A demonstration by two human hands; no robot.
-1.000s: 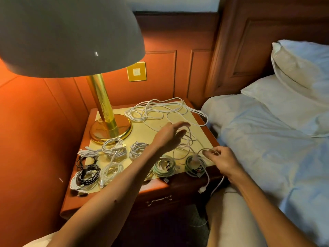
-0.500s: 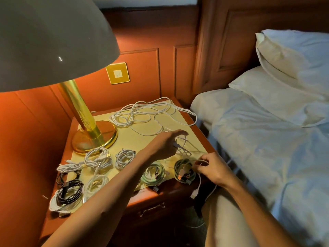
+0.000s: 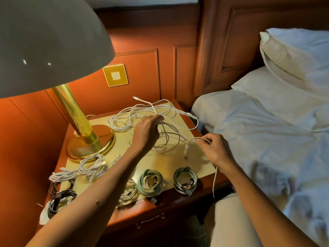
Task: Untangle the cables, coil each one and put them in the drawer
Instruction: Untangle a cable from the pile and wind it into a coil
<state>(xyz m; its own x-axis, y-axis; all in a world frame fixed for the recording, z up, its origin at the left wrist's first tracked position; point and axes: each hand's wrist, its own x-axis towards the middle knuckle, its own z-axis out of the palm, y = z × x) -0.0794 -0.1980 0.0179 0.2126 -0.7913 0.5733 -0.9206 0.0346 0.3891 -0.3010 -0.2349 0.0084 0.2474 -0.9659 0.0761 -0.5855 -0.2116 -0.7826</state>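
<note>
White cables (image 3: pixel 151 120) lie tangled at the nightstand's back; coiled cables (image 3: pixel 151 182) line its front.

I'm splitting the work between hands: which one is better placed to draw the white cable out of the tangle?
The left hand: it pinches a strand right at the tangle of white cables. The right hand pinches a cable end near the nightstand edge, so it suits anchoring.
</note>
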